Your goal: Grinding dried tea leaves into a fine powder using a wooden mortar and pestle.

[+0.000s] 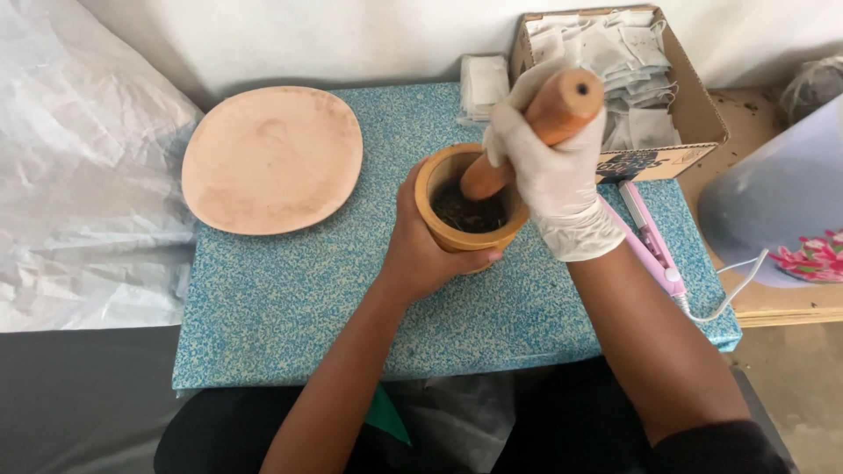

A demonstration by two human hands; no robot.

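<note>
1. Blue speckled cloth (290,298) is spread over a low table, and a white wall is seen behind it.
2. A small round wooden cup-shaped mortar (457,230) is stood near the middle of the cloth. Dark dry leaves (470,213) are seen inside it.
3. The mortar is gripped around its side by the bare left hand (421,250), with the fingers curled under its front.
4. A thick round wooden pestle (536,132) is held tight in the right hand (553,180), which is covered by a white glove. The pestle is tilted, and its low end is pushed down into the leaves.
5. The mortar looks hard and stiff, and likely a bit heavy for its size. It is best held around its smooth side, low down, so it is not tipped. The pestle is best held high on its handle.
6. The leaves look light and crumbly and could be spilled easily.
7. A flat round pink clay plate (272,158) is laid to the left, well apart.
8. A brown cardboard box of small white paper bags (619,70) is set behind the right hand. A pink flat heating tool with a white cord (654,246) is laid just beside the right wrist and could be bumped.
</note>
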